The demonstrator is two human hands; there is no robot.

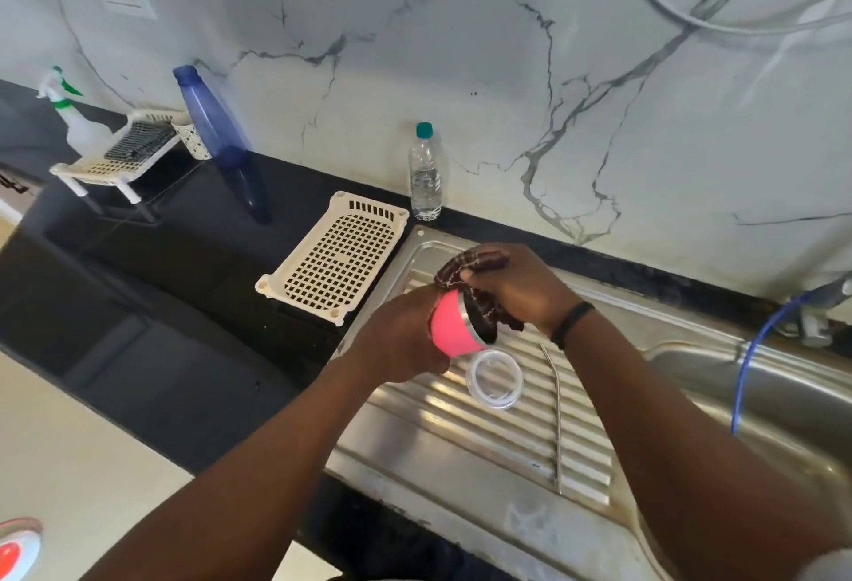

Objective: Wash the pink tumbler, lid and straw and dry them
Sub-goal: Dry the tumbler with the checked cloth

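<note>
A home kitchen: steel sink [760, 401] with ribbed drainboard [498, 433], black counter [184, 248], marble-patterned backsplash [461, 50].

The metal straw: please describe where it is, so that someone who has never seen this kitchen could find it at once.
Start at the steel sink's ribbed draining board. Below the hands that dry the pink tumbler lies a clear round lid. To the right of that lid lies the straw, along the ribs. It is the only thin, long metal rod there, bent near its far end.
</note>
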